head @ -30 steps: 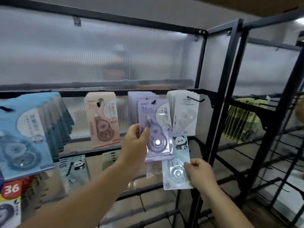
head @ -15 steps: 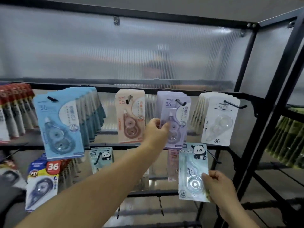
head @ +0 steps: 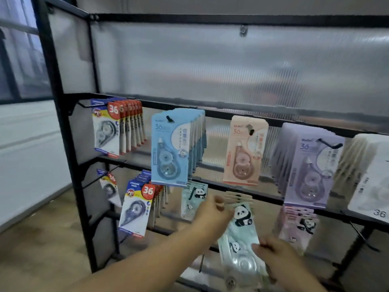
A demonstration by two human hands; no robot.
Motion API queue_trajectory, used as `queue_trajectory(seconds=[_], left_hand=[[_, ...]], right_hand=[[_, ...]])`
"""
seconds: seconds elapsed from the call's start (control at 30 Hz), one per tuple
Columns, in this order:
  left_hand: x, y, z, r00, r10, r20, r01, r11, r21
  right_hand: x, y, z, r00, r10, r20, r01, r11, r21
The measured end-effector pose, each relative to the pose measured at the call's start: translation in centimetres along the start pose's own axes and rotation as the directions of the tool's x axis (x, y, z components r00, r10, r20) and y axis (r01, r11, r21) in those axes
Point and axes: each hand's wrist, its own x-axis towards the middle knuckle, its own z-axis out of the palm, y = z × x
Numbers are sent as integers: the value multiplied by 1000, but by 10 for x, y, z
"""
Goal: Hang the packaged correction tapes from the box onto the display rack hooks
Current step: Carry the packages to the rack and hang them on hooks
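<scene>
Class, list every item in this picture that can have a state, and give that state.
panda pack, tilted, held at its lower end by the right hand.
left hand, at the pack's top edge; grip too blurred to tell.
blue packs, hanging in a full stack.
pink pack, hanging alone.
purple packs, hanging stacked.

Left hand (head: 212,213) dropped from purple pack (head: 311,171) to panda pack (head: 242,234).

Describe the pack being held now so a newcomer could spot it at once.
Find the black display rack, then its lower row of hooks. In front of that row the right hand grips the bottom of a mint panda pack, the left hand by its top corner. Its neighbours hang on hooks; it alone is tilted and held.
</scene>
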Motion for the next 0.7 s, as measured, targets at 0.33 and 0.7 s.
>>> queue_trajectory(seconds=[0.33,0.7], left_hand=[[-18,-16,-91,938,125,-324,-148,988,-48],[-22,-13,-132,930,197,-311,-275,933,-231]], right_hand=[[5,-73,70,990,-137,-7,133,942,307],[-1,-134,89,921,-383,-67,381,853,358]])
